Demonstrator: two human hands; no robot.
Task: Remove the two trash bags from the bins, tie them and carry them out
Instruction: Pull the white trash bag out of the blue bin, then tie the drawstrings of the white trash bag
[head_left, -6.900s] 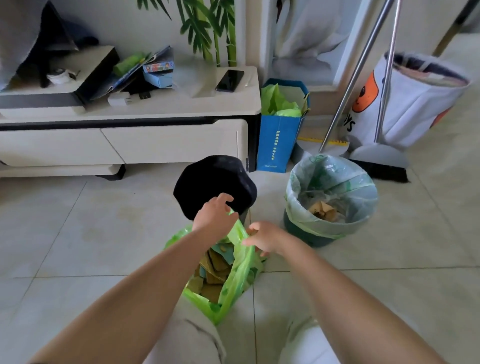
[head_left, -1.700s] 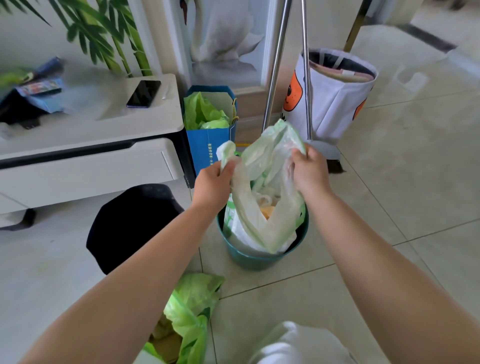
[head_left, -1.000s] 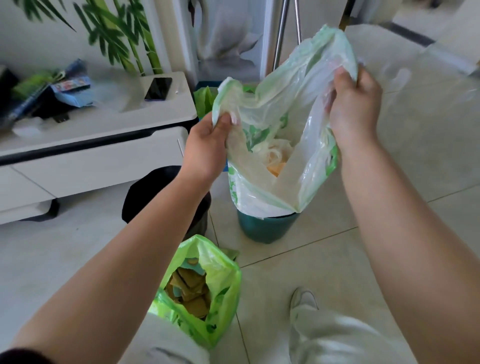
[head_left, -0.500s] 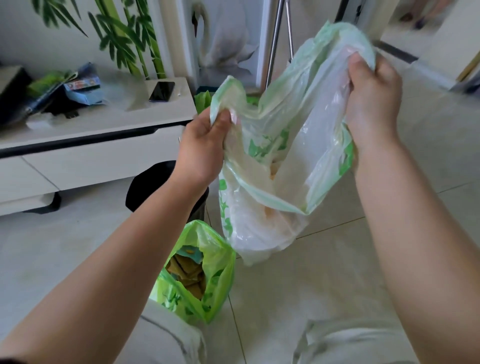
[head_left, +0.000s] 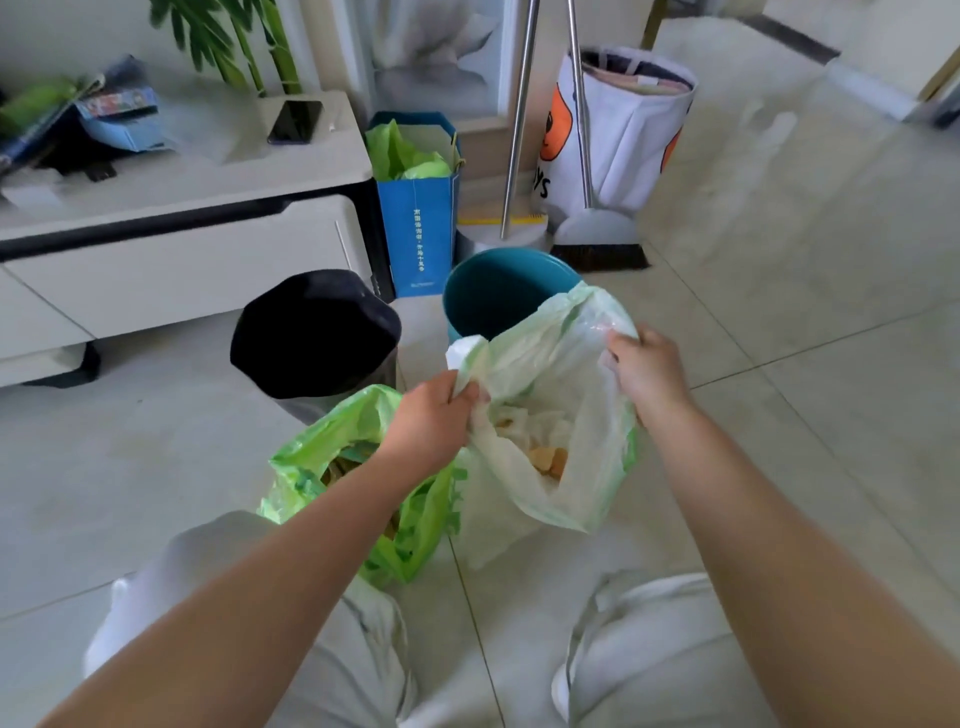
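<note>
At six o'clock the trash bag (head_left: 561, 415) is showing pale translucent white with green print. At its nine o'clock, the second bag (head_left: 332, 441) is glowing bright green. At twelve o'clock the bin (head_left: 493, 296) is teal; the other bin (head_left: 311, 332) is looking black. The paper bag (head_left: 418, 228) is blue with white letters.

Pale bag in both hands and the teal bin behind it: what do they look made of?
Pale bag: thin translucent plastic film, apparently; it crumples and its contents show through. Teal bin: likely moulded plastic, smooth matte wall, though the look leaves that open.
</note>
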